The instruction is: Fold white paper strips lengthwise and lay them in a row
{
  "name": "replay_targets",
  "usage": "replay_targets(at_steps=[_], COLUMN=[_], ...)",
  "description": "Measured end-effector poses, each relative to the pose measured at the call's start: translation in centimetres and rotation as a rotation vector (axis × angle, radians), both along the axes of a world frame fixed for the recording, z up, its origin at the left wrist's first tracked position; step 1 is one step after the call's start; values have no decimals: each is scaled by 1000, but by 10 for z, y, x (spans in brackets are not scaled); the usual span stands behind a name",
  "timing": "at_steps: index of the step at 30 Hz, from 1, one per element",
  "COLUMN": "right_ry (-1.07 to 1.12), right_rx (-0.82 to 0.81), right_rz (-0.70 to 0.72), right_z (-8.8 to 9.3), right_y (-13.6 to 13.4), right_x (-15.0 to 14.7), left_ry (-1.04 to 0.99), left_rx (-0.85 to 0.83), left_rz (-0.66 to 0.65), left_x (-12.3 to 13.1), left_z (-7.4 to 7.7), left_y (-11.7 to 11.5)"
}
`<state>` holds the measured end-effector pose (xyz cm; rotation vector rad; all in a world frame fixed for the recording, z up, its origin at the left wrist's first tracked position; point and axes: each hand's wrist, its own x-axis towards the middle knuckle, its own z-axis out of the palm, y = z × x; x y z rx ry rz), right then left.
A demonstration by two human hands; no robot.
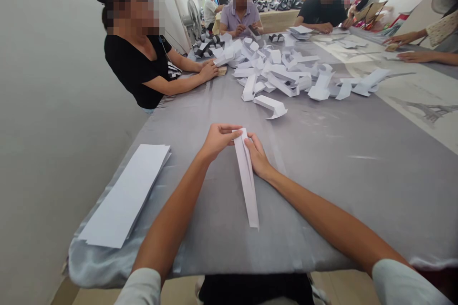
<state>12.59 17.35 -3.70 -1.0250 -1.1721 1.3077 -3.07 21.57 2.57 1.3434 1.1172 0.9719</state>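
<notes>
A long white paper strip [246,181], folded lengthwise, stretches toward me over the table's near middle. At its far end my left hand [219,140] pinches it, thumb on top and fingers behind. My right hand [258,155] grips the strip's right side near the same end, fingertips against the paper. To the left of my left forearm lies a stack of flat white paper sheets [129,195]. Beyond my hands, a folded paper piece [271,106] sits apart in front of a larger heap.
A heap of folded white papers [275,64] covers the table's far middle. Black-and-white folded pieces [205,46] lie at its left. One person [138,57] works at the left edge, another [241,12] across, and a co-worker's hands [411,56] are at the right. The grey tablecloth [322,167] has wrinkles.
</notes>
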Motion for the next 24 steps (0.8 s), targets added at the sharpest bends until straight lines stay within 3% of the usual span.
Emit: replay_targets(at_steps=[6, 24], right_ry=[1, -4], right_rx=[-4, 30], right_rz=[5, 36], right_z=[-2, -5], right_y=[1, 1], right_x=[-1, 1], left_ry=[84, 77], left_rx=[38, 37], left_rz=[-13, -91], left_x=[-2, -11], left_z=[8, 0], left_y=[-2, 5])
